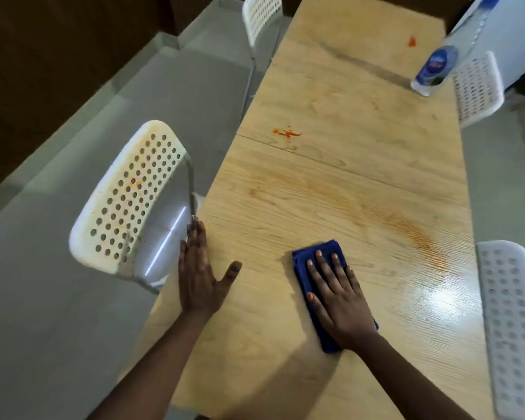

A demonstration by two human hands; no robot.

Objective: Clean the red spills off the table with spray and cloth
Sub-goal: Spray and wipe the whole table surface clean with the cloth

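Observation:
A folded dark blue cloth (303,262) lies on the light wooden table (331,95), near its front. My right hand (338,295) presses flat on the cloth, fingers spread. My left hand (199,277) rests flat and bare on the table's left edge. A small red spill (287,133) sits near the table's middle left. Another red spot (412,41) lies far back on the right. An orange smeared streak (415,234) stretches right of the cloth, beside a wet sheen. A clear bottle with a blue label (435,66) stands at the far right edge.
White perforated chairs ring the table: one (128,198) at the left with orange stains, one (262,13) at the far left, one (476,89) at the far right, one (509,313) at the near right. Grey floor (58,298) lies left.

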